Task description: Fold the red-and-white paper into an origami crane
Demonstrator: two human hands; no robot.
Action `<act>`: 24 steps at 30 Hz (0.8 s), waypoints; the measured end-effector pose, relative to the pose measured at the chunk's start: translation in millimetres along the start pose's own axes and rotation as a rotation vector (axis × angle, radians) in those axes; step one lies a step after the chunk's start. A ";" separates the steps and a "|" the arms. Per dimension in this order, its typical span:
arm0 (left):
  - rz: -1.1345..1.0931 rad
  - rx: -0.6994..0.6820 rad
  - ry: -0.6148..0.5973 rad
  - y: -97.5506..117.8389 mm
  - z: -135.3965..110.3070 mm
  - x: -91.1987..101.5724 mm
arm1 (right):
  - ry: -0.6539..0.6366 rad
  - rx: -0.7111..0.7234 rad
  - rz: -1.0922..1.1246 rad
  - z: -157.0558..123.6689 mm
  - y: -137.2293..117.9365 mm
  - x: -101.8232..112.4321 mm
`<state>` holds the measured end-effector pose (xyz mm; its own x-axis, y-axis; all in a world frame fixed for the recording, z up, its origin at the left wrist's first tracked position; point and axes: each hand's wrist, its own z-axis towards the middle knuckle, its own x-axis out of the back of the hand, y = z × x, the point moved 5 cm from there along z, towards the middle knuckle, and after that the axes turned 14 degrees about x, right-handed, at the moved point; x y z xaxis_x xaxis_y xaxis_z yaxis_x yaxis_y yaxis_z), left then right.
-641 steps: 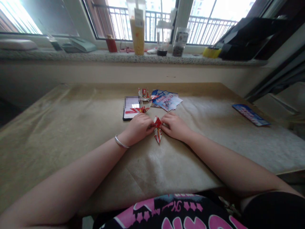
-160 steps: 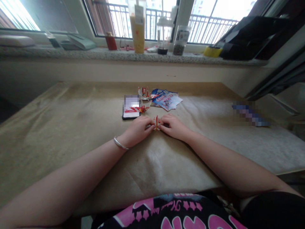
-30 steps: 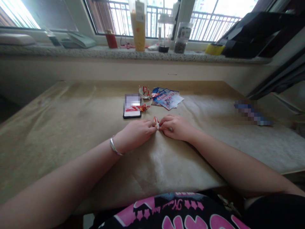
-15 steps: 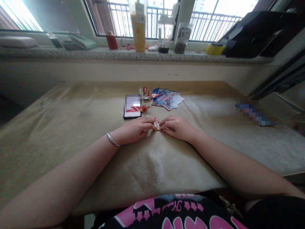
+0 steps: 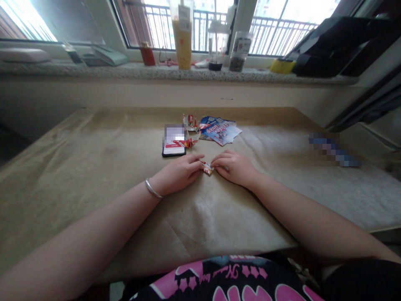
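Observation:
A small folded piece of printed paper [image 5: 207, 169], white with red and orange, lies on the table in front of me. My left hand [image 5: 184, 172], a silver bracelet at its wrist, pinches the paper's left end between fingers and thumb. From the right, my right hand [image 5: 235, 168] has its bent fingertips at the paper's other edge, thumb tucked below. Just beyond, two folded red-and-white paper shapes rest: one [image 5: 191, 122] stands farther back, the other [image 5: 187, 142] overlaps a phone [image 5: 174, 151].
Blue printed sheets [image 5: 222, 130] lie in a loose pile behind my hands. A blurred blue item [image 5: 333, 150] sits at the far right of the covered table [image 5: 103, 167]. Along the windowsill [image 5: 109, 71] stand a tall yellow-filled bottle [image 5: 182, 42], a clear cup and a jar.
The folded paper has turned and lies flatter, slanting down to the right. My left hand has shifted slightly right; my right hand has barely moved.

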<state>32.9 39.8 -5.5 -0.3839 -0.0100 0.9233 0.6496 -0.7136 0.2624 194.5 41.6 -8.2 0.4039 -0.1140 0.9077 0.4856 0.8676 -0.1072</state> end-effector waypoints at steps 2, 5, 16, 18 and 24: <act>0.016 0.015 -0.013 -1.2 0.9 -1.0 | 0.010 0.002 0.025 0.3 -2.3 1.9; 0.074 0.030 -0.001 -2.9 1.5 -1.0 | -0.005 0.000 0.041 0.8 -5.1 3.0; 0.154 0.063 0.009 3.8 1.5 4.3 | 0.004 -0.032 0.101 0.9 -5.4 0.4; 0.159 0.077 0.008 5.0 1.3 4.9 | 0.013 -0.045 0.112 0.5 -4.5 -0.1; 0.141 0.139 0.017 4.3 2.5 2.5 | 0.035 -0.097 0.126 2.3 -2.5 -4.2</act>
<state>36.3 38.5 -1.4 -0.2930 -0.1160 0.9491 0.7815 -0.6009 0.1678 189.8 41.0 -10.8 0.4921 -0.0258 0.8702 0.5018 0.8252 -0.2593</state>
